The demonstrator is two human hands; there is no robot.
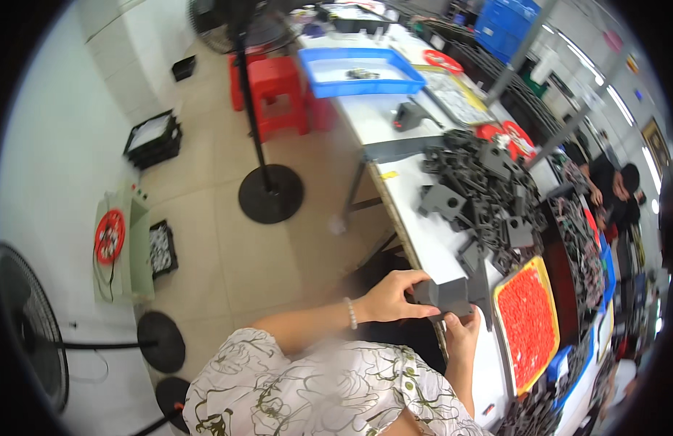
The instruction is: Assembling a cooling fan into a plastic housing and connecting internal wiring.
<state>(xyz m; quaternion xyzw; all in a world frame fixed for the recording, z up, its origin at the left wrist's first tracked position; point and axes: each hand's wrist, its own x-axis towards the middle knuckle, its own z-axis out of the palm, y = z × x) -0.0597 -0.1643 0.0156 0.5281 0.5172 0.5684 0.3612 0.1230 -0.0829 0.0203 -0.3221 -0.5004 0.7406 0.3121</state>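
Observation:
Over the table's near edge, my left hand point(395, 298) grips a dark grey plastic housing point(450, 295) from its left end, thumb and fingers closed round it. From below, my right hand point(463, 333) has its thumb and fingers on the near side of the same piece. It is box-shaped with flat faces; finer detail is blurred. Just beyond lies a big heap of similar dark grey plastic parts point(489, 189). A yellow-rimmed tray filled with small red pieces point(525, 323) sits to the right of my hands.
Farther along the white table stand a blue tray point(365, 86) and a grey part with a red spot point(411, 116). Red stools point(276, 91) and a black fan stand point(271, 193) are on the floor at left. Bins of parts point(578, 247) line the right; people work beyond.

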